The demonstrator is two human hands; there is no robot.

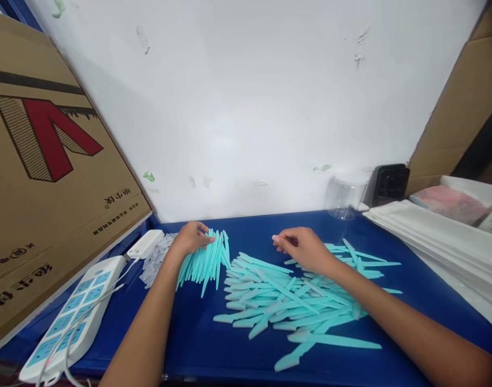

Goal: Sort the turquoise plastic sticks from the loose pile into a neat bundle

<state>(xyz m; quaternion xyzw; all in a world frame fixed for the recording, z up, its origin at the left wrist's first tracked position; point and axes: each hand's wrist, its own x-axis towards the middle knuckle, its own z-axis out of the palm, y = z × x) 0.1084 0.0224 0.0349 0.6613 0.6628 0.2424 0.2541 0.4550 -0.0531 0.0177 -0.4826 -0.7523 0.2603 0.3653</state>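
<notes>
A loose heap of several turquoise plastic sticks (294, 301) lies spread over the blue table top (197, 338). To its left a neat row of the same turquoise sticks (207, 263) lies side by side. My left hand (191, 237) rests on the far end of that row, fingers curled over the sticks. My right hand (300, 248) hovers over the far part of the loose heap, fingers bent in a pinch; whether it holds a stick I cannot make out.
A big cardboard box (48, 177) leans at the left, with a white power strip (68, 317) and a pile of clear plastic pieces (155, 260) beside it. A clear jar (344, 196), a black device (389, 184) and stacked white bags (443, 242) stand at the right.
</notes>
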